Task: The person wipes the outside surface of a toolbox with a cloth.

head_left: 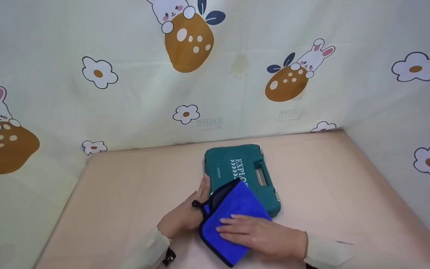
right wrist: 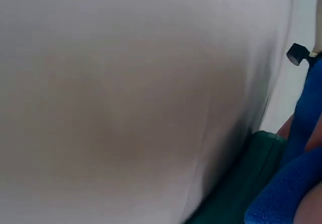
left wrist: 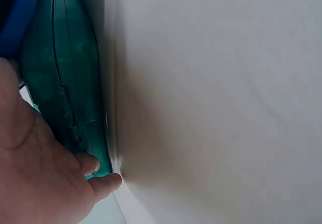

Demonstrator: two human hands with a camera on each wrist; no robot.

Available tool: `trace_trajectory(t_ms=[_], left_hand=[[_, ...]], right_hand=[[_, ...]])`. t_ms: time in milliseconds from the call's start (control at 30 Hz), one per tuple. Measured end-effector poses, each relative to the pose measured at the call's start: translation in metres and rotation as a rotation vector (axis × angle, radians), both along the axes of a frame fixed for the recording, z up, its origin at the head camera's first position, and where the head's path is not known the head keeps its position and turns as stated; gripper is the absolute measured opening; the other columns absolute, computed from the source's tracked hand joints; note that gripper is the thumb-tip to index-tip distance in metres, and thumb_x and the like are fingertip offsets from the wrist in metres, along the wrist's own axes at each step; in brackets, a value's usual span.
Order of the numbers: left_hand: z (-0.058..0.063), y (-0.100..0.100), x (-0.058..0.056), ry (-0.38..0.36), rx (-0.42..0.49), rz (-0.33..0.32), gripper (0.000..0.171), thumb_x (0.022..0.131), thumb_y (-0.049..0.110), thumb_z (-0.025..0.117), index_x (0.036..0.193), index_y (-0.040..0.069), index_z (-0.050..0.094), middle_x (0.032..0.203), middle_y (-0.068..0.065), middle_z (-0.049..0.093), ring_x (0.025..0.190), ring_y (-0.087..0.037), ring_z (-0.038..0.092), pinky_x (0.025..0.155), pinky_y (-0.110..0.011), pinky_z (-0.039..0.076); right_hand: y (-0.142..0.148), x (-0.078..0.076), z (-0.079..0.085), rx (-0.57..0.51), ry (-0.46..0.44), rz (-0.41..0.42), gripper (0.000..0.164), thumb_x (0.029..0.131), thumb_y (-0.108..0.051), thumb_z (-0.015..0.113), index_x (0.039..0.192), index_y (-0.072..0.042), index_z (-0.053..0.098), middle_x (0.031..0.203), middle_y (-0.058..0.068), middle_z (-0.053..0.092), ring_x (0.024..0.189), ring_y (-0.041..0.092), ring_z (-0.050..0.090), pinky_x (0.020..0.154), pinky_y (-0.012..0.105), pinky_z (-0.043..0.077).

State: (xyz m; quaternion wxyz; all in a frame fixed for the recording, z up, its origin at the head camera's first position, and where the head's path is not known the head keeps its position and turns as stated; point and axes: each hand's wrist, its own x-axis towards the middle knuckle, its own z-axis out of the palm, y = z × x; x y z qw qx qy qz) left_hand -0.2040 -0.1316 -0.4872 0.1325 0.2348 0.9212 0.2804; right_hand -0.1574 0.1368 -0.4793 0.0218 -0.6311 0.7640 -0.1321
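Observation:
A dark green hard plastic case point(head_left: 233, 160) with white lettering and a handle opening lies flat on the table. Over its near end is a folded blue cloth point(head_left: 233, 209) with black edging, its near corner reaching past the case. My right hand point(head_left: 258, 235) rests on the cloth with its fingers extended. My left hand point(head_left: 189, 211) stands against the left side of the case, fingers pointing away from me. In the left wrist view, the fingers of that hand lie along the case's seamed side point(left wrist: 65, 73). The right wrist view shows cloth point(right wrist: 282, 196) draped over the case.
The table point(head_left: 133, 186) has a plain pinkish cover. Pale curtains point(head_left: 136, 97) printed with rabbits and flowers stand along its back and sides. A small black fitting point(head_left: 169, 257) is at the left wrist.

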Motion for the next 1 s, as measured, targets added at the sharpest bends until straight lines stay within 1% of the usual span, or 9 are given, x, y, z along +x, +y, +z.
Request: trace_trajectory(t_ms=[33, 133, 233, 267, 300, 367, 600, 800, 1000], left_hand=[[0.0, -0.001, -0.001, 0.009, 0.008, -0.015, 0.093, 0.103, 0.038, 0.051, 0.16, 0.006, -0.016, 0.168, -0.015, -0.01, 0.15, -0.034, 0.014, 0.118, -0.051, 0.017], [-0.001, -0.002, -0.002, 0.078, 0.01, -0.071, 0.087, 0.102, 0.02, 0.052, 0.157, -0.006, -0.01, 0.165, -0.026, -0.005, 0.148, -0.038, 0.019, 0.116, -0.055, 0.021], [0.0, -0.002, -0.004, 0.124, -0.003, -0.114, 0.075, 0.105, 0.009, 0.044, 0.154, -0.014, -0.007, 0.162, -0.033, -0.002, 0.147, -0.041, 0.022, 0.114, -0.058, 0.024], [0.0, -0.001, -0.004, 0.124, -0.009, -0.11, 0.071, 0.108, 0.016, 0.038, 0.154, -0.014, -0.006, 0.162, -0.033, -0.002, 0.147, -0.04, 0.022, 0.114, -0.057, 0.024], [0.0, -0.001, -0.004, 0.111, -0.017, -0.105, 0.07, 0.109, 0.017, 0.037, 0.155, -0.012, -0.007, 0.163, -0.03, -0.003, 0.148, -0.038, 0.02, 0.115, -0.056, 0.023], [0.001, -0.001, -0.005, 0.093, -0.018, -0.095, 0.071, 0.109, 0.019, 0.036, 0.156, -0.01, -0.007, 0.164, -0.028, -0.004, 0.149, -0.036, 0.019, 0.116, -0.054, 0.022], [0.0, 0.0, -0.008, 0.025, -0.006, -0.052, 0.09, 0.107, 0.048, 0.043, 0.158, -0.004, -0.01, 0.166, -0.021, -0.008, 0.15, -0.031, 0.012, 0.118, -0.048, 0.019], [0.0, 0.001, -0.01, 0.019, 0.031, -0.044, 0.094, 0.106, 0.05, 0.045, 0.157, -0.004, -0.012, 0.166, -0.022, -0.01, 0.151, -0.031, 0.01, 0.118, -0.046, 0.019], [0.002, 0.002, -0.009, -0.027, 0.041, -0.024, 0.099, 0.104, 0.057, 0.046, 0.158, -0.001, -0.014, 0.166, -0.02, -0.01, 0.151, -0.029, 0.007, 0.118, -0.046, 0.017]], right_hand=[[-0.001, -0.002, -0.001, 0.027, 0.057, 0.018, 0.059, 0.105, -0.027, 0.058, 0.158, -0.011, 0.037, 0.163, -0.002, 0.032, 0.15, 0.016, 0.02, 0.117, 0.037, 0.02], [-0.004, -0.006, -0.004, 0.083, 0.277, 0.064, 0.049, 0.108, -0.026, 0.053, 0.153, -0.009, 0.046, 0.159, 0.002, 0.04, 0.149, 0.014, 0.024, 0.118, 0.033, 0.018], [-0.004, -0.007, -0.008, 0.103, 0.437, 0.085, 0.044, 0.107, -0.016, 0.056, 0.15, -0.008, 0.051, 0.155, 0.005, 0.044, 0.147, 0.014, 0.029, 0.118, 0.031, 0.018], [-0.003, -0.007, -0.008, 0.105, 0.473, 0.086, 0.044, 0.106, -0.014, 0.057, 0.149, -0.008, 0.052, 0.155, 0.005, 0.045, 0.146, 0.014, 0.03, 0.118, 0.032, 0.019], [-0.003, -0.007, -0.009, 0.105, 0.483, 0.083, 0.045, 0.105, -0.014, 0.059, 0.149, -0.008, 0.052, 0.155, 0.006, 0.046, 0.146, 0.014, 0.031, 0.118, 0.031, 0.019], [-0.001, -0.007, -0.009, 0.106, 0.488, 0.077, 0.046, 0.104, -0.015, 0.06, 0.149, -0.008, 0.052, 0.154, 0.005, 0.046, 0.146, 0.014, 0.032, 0.118, 0.031, 0.02], [0.015, -0.008, -0.01, 0.116, 0.44, 0.067, 0.045, 0.106, -0.018, 0.058, 0.15, -0.011, 0.052, 0.153, 0.002, 0.048, 0.145, 0.011, 0.033, 0.117, 0.03, 0.019], [0.038, -0.012, -0.011, 0.117, 0.386, 0.066, 0.046, 0.108, -0.022, 0.055, 0.152, -0.011, 0.049, 0.154, 0.001, 0.047, 0.144, 0.011, 0.033, 0.117, 0.03, 0.021], [0.061, -0.015, -0.007, 0.136, 0.306, 0.059, 0.046, 0.109, -0.025, 0.052, 0.152, -0.013, 0.049, 0.154, -0.001, 0.047, 0.143, 0.01, 0.036, 0.115, 0.029, 0.025]])
